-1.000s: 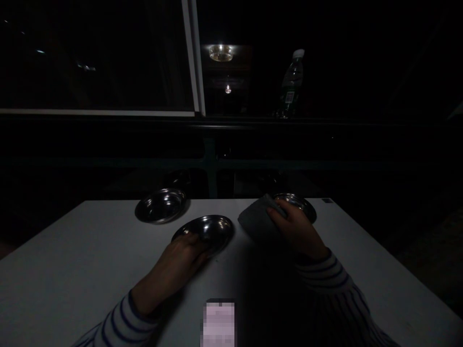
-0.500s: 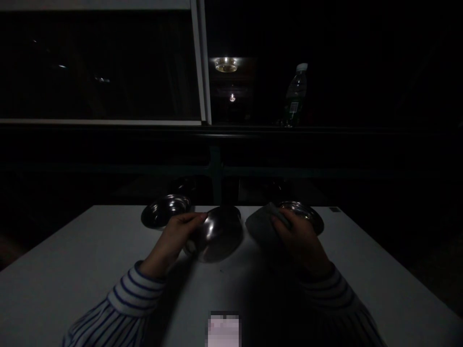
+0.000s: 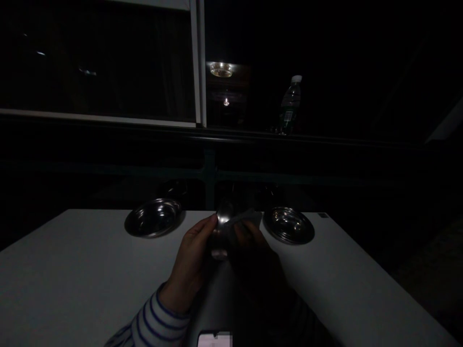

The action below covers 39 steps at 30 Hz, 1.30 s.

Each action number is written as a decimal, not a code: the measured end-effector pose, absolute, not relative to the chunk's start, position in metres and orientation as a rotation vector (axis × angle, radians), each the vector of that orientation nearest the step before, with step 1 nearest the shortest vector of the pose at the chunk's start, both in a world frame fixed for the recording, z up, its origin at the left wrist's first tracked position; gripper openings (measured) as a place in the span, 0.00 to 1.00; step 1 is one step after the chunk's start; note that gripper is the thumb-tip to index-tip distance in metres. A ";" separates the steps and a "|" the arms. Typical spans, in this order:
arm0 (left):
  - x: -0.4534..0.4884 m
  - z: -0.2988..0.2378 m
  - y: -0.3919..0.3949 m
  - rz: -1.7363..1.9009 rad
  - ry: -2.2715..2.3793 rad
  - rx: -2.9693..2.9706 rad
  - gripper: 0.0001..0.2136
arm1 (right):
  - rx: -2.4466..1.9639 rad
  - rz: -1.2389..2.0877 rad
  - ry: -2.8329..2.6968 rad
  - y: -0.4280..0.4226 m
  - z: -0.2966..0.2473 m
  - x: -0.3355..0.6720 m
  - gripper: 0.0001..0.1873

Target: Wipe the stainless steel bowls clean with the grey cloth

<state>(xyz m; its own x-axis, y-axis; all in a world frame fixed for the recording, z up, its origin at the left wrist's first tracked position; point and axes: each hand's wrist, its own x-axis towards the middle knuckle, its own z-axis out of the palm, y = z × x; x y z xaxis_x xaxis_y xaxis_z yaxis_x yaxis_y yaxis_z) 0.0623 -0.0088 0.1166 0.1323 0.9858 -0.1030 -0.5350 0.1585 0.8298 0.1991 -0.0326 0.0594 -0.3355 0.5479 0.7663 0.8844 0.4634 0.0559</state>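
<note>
A shiny metal bowl (image 3: 220, 241) is tilted up over the middle of the table. My left hand (image 3: 191, 255) grips its left edge, thumb on top, fingers closed. My right hand (image 3: 253, 255), deep in shadow, is closed on a grey cloth (image 3: 249, 218) and presses it against the bowl's right side. The hand and cloth hide much of the bowl. One more metal bowl (image 3: 154, 219) rests at the table's back left, and another metal bowl (image 3: 289, 225) at the back right; neither is touched.
The white table (image 3: 90, 284) fills the lower view. A phone (image 3: 214, 339) lies at its near edge. Behind stands a dark ledge with a plastic bottle (image 3: 290, 106) on it, beside a window frame (image 3: 199, 62). The room is very dim.
My right hand has brought the cloth leftward onto the bowl; before, they were apart. My left hand has turned the bowl more edge-on. The view has shifted slightly.
</note>
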 end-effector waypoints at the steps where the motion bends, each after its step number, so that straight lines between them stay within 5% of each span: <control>1: 0.062 0.117 -0.009 1.268 0.777 0.731 0.09 | -1.194 -0.642 -2.037 -0.032 0.059 0.198 0.23; 7: 0.060 0.116 -0.008 1.248 0.807 0.762 0.09 | -1.196 -0.679 -1.921 -0.024 0.072 0.198 0.17; 15: 0.049 0.116 0.000 1.269 0.884 0.817 0.14 | -1.118 -0.731 -1.934 -0.003 0.070 0.193 0.19; 32: 0.044 0.118 -0.002 1.243 0.847 0.778 0.09 | -0.944 -0.725 -1.986 -0.013 0.070 0.188 0.18; 39: 0.047 0.116 -0.007 1.135 0.809 0.823 0.12 | -1.185 -0.592 -1.888 -0.008 0.075 0.205 0.20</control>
